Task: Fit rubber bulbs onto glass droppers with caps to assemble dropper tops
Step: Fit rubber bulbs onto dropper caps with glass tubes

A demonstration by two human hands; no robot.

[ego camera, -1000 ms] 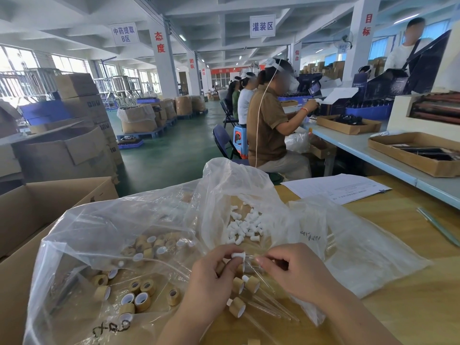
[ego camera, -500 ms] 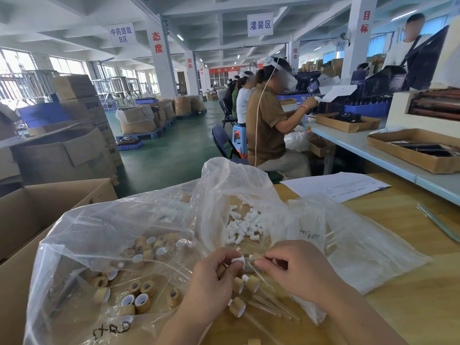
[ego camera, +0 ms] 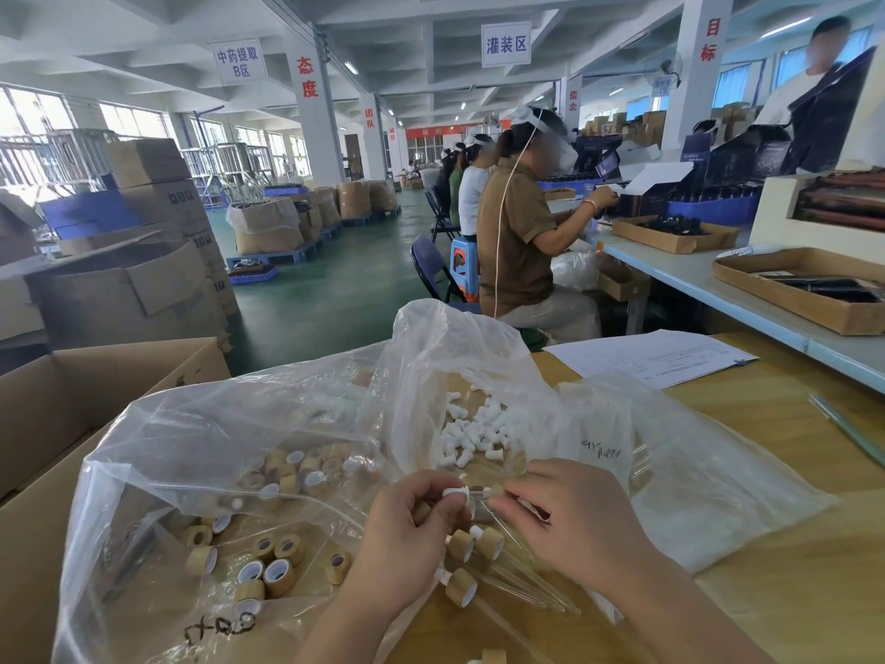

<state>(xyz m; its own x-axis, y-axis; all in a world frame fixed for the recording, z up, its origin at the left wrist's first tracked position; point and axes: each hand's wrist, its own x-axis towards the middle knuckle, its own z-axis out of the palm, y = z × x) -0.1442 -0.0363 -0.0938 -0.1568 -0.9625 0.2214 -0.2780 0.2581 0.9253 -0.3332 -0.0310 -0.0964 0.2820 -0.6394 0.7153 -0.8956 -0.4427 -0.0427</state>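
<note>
Wooden table [ego camera: 790, 591] bears clear bags [ego camera: 191, 448] of caps [ego camera: 277, 572] (tan) and white bulbs [ego camera: 474, 433].

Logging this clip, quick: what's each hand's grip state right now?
Left hand: closed, pinching a white rubber bulb.
Right hand: closed, pinching a glass dropper whose end meets the bulb.

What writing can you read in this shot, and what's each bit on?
"中药提取B区": left hanging sign.
"灌装区": centre hanging sign.
"态度": left pillar.
"目标": right pillar.
"团队": far pillar.
Unreadable: printed sheet, marker scrawl on plastic bag.
</note>
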